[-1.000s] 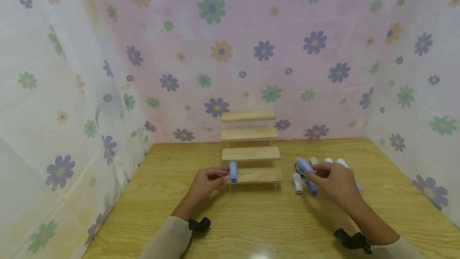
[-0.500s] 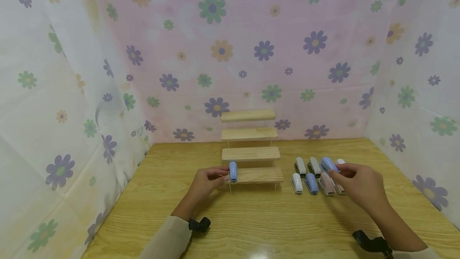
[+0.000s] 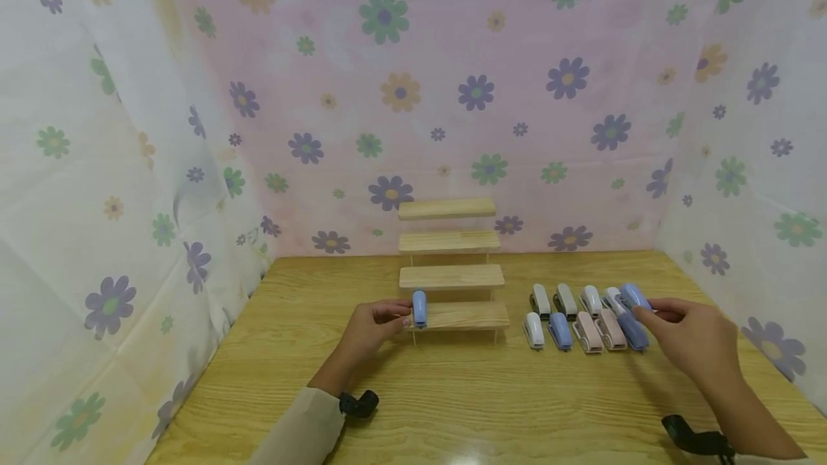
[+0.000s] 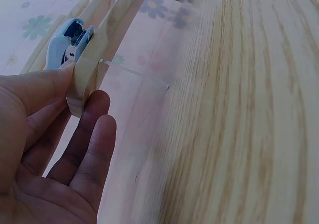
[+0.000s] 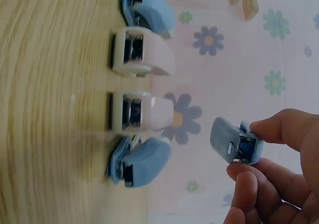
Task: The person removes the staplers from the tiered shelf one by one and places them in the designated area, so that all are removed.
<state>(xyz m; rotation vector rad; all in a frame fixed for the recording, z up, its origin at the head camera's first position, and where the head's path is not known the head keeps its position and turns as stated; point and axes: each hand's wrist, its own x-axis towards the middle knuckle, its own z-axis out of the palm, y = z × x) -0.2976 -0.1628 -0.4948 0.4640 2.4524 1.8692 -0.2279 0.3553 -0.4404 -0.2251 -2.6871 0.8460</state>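
A small blue stapler (image 3: 419, 308) stands at the left end of the lowest step of a tiered wooden shelf (image 3: 461, 316). My left hand (image 3: 371, 329) grips that end of the step, thumb on top beside the stapler and fingertips lower down, as the left wrist view shows. Over on the right, my right hand (image 3: 694, 336) pinches another blue stapler (image 5: 237, 142) between thumb and fingers, raised above the right end of two rows of staplers. Below it stands one more blue stapler (image 3: 633, 332). Two pink staplers (image 3: 610, 329) are beside that one.
The rows also hold grey staplers (image 3: 565, 300), white staplers (image 3: 590, 300) and a blue stapler (image 3: 559, 331) in front. A flowered cloth (image 3: 439, 92) hangs behind the wooden table (image 3: 452, 400) and along both sides. The shelf's higher steps (image 3: 449, 241) rise toward the back.
My right hand has carried its blue stapler rightward across the rows, uncovering the staplers it was in front of. The left hand and the stapler on the shelf have stayed put.
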